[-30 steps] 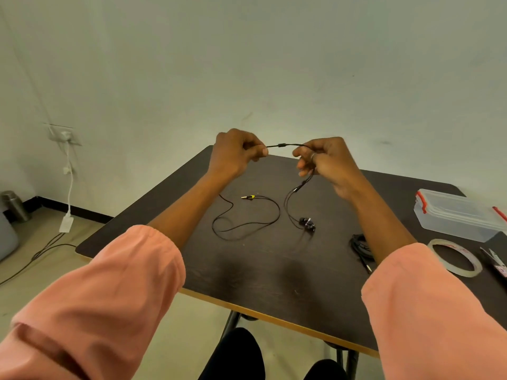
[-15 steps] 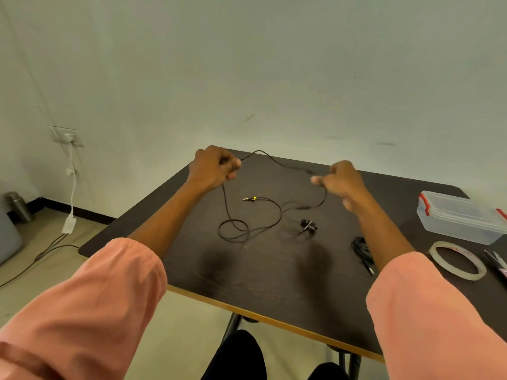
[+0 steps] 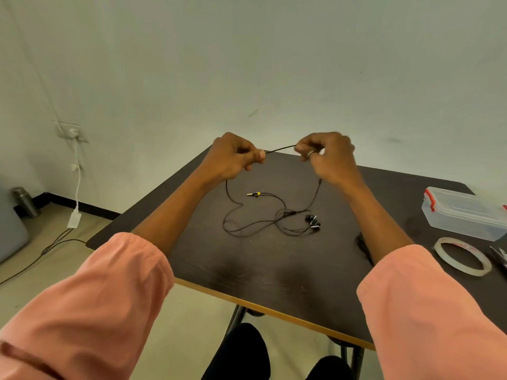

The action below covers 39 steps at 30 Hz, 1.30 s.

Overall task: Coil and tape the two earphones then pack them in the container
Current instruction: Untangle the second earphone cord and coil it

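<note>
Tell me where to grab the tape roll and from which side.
Take the tape roll by its near-left rim, from above: thumb in the hole, fingers outside. It lies flat on the table, so only the rim gives a hold. That side looks free; a dark item lies close on its right and the container behind. Both hands are busy with the earphone cable.

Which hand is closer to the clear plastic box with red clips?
Right. The right hand is raised over the dark table's middle, left of the clear plastic box with red clips; the left hand is farther left.
</note>
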Each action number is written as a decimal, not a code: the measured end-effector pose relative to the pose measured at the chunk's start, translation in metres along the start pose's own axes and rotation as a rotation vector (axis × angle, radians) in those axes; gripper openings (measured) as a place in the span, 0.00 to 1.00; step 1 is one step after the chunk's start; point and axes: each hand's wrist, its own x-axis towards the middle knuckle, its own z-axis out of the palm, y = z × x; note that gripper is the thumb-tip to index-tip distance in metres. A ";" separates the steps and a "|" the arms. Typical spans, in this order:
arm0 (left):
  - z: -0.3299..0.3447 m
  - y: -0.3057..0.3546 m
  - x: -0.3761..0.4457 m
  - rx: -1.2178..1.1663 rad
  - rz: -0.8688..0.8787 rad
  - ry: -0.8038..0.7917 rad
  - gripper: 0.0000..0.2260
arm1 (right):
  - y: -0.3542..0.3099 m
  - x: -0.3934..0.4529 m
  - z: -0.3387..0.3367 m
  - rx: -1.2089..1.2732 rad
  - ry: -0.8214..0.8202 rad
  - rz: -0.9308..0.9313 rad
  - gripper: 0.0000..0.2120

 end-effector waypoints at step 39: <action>-0.005 -0.019 -0.014 -0.244 -0.169 0.055 0.13 | 0.043 -0.012 -0.007 -0.001 0.198 0.581 0.10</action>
